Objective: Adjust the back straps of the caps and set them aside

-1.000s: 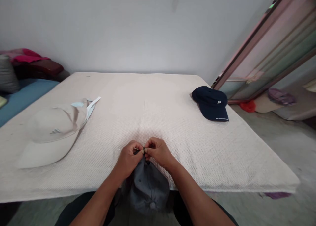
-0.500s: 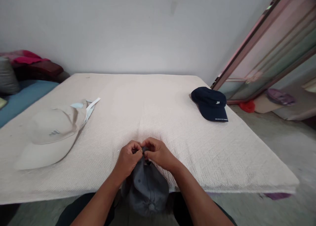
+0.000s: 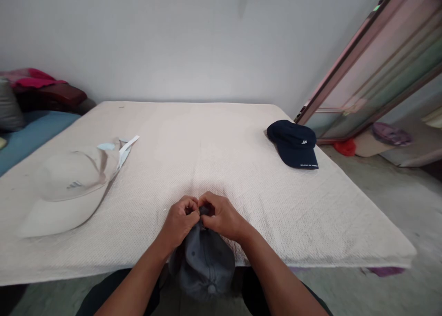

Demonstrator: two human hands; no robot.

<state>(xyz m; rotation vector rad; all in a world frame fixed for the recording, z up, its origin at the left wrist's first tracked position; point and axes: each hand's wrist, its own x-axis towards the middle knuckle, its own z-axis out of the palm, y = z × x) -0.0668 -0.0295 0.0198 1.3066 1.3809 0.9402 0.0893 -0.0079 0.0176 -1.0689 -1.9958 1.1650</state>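
A dark grey baseball cap (image 3: 209,263) hangs at the table's front edge, its crown towards me and its top button low down. My left hand (image 3: 181,219) pinches the cap's upper edge from the left. Right beside it, my right hand (image 3: 221,215) is closed on the same edge, thumb and fingers together near the back strap. The fingertips of both hands almost meet, and they hide the strap's fastening. A beige cap (image 3: 74,178) with a white strap end sticking up lies to the left. Over on the right sits a navy cap (image 3: 293,143) with small white lettering.
The table (image 3: 193,132) wears a cream textured cloth and reaches a pale wall (image 3: 172,44). A pink-framed glass door (image 3: 366,63) stands at the right. On the left are a blue cushioned surface (image 3: 44,125) and a pink cloth (image 3: 37,79).
The thumb and fingers of my right hand have closed in tighter at the grey cap's edge, covering more of the strap. The view has shifted slightly; the other caps lie still.
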